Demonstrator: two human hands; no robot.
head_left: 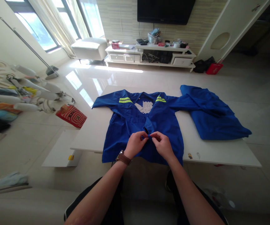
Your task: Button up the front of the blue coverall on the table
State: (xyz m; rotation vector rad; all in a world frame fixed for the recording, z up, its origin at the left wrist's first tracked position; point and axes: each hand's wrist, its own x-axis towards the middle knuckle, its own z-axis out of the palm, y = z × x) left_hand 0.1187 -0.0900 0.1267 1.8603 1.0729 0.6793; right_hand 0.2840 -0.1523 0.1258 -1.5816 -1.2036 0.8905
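A blue work jacket (123,125) with yellow-and-grey reflective strips lies spread on a white table, its collar at the far side and its lower edge hanging over the near edge. The upper front gapes in a V, and something white shows inside the neck. My left hand (136,144), with a watch at the wrist, pinches the jacket's front edge near the middle. Close beside it my right hand (161,143) pinches the same front edge, the fingertips of both hands almost touching. Whether a button lies between the fingers is hidden.
Another blue garment (212,115) lies bunched at the table's right, under the jacket's sleeve. Two small items (190,156) sit near the front edge of the white table (233,153). A red bag (71,116) and a cluttered rack (31,93) stand left.
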